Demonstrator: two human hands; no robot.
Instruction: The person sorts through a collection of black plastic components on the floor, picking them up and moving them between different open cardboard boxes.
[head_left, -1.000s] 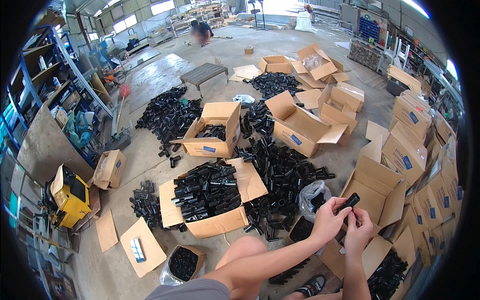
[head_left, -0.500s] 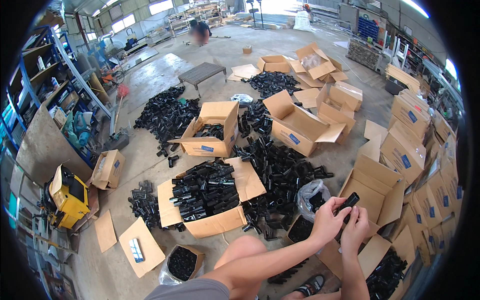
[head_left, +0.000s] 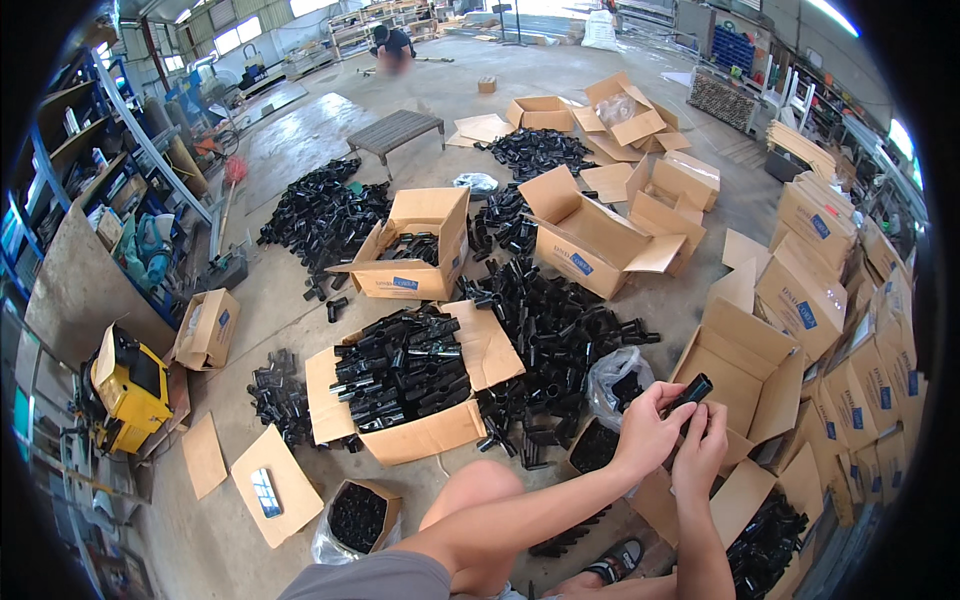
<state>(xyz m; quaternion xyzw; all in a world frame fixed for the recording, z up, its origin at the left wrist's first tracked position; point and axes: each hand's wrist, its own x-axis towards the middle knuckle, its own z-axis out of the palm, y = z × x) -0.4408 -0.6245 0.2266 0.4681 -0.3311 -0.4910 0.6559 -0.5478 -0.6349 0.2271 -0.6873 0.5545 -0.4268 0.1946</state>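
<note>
Both hands meet above the concrete floor (head_left: 300,130) at its lower right. The left hand (head_left: 648,432) curls its fingers around the lower end of a short black plastic tube fitting (head_left: 691,390), and the right hand (head_left: 703,448) pinches it from beneath, fingers bent. The fitting tilts up between the fingertips, over an open brown cardboard box (head_left: 745,375). A clear plastic bag (head_left: 615,375) lies just left of the hands.
</note>
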